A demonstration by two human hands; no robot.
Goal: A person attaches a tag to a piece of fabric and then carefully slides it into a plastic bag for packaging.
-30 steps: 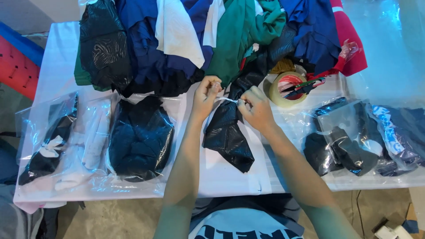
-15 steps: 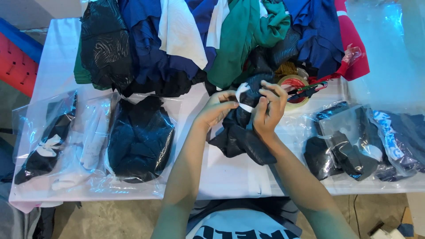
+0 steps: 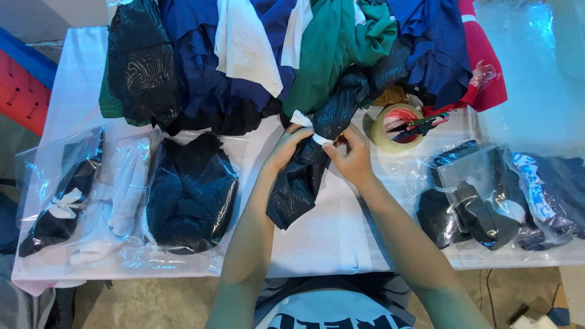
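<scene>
A dark, shiny garment (image 3: 301,183) with a white tag lies bunched on the white table (image 3: 341,237) in front of me. My left hand (image 3: 285,146) grips its upper left part near the white tag. Just to the right, my right hand (image 3: 349,157) pinches the same garment. The cloth hangs down toward me between my forearms and runs up into the heap behind.
A heap of blue, green, white, black and red clothes (image 3: 292,55) fills the far side. A tape roll (image 3: 397,127) with scissors on it sits right of my hands. Clear bags of dark clothing lie at left (image 3: 189,195) and right (image 3: 481,201).
Both hands have lifted and turned the dark garment, drawing it from stretched out to bunched between them, and shifted slightly away from me toward the heap.
</scene>
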